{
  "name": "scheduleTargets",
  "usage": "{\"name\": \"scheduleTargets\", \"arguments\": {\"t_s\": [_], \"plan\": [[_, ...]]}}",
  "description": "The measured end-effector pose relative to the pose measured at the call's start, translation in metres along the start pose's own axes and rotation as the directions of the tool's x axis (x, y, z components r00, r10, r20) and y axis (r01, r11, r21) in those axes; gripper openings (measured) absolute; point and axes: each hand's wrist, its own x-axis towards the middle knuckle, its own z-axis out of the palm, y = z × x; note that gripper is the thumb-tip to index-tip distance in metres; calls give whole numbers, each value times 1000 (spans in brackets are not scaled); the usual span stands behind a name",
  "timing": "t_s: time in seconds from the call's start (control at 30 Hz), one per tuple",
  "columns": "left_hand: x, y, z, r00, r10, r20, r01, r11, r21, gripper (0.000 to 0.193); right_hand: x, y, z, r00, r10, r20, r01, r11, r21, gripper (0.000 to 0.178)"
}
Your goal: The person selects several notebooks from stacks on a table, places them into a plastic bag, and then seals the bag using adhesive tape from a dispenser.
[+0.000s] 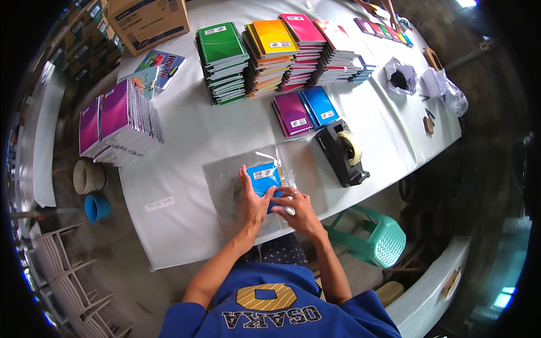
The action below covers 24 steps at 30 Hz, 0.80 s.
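Observation:
A blue spiral notebook (265, 173) with a white label lies in front of me on sheets of clear plastic (222, 169). My left hand (253, 203) grips its left side, with the thumb over the cover. Fingers of my right hand (300, 211), which wears a ring, are bent together at the notebook's lower right; what they pinch is too small to make out. Shiny plastic shows along the notebook's right edge. To the right stands a black tape dispenser (332, 155) with a roll of clear tape (350, 147). Just beyond lie a purple notebook (293, 115) and another blue notebook (320, 106).
Tall stacks of green (222, 45), yellow (272, 39) and pink notebooks (301, 28) stand at the back. Purple notebooks (121, 112) are piled left, near a cardboard box (147, 22). A green stool (372, 239) stands beside the table's front edge. Another person's hand (394, 22) shows far right.

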Motion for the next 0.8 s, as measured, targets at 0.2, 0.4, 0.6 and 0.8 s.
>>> {"name": "scheduleTargets", "arguments": {"t_s": [0.2, 0.4, 0.6, 0.8], "plan": [[-2, -1, 2, 989, -90, 117, 112, 974, -196, 95, 12, 45, 3, 926, 371, 66, -340, 746, 572, 41], [-1, 6, -3, 979, -127, 161, 171, 939, -298, 93, -5, 112, 14, 909, 409, -83, -233, 661, 713, 32], [-5, -2, -7, 991, -110, 82, 124, 974, -191, 97, -2, 46, 1, 876, 49, -480, 23, 989, 143, 35], [-3, 5, -2, 992, -90, 93, 103, 984, -149, 97, 28, 63, 45, 914, 274, -301, -166, 926, 339, 19]]}}
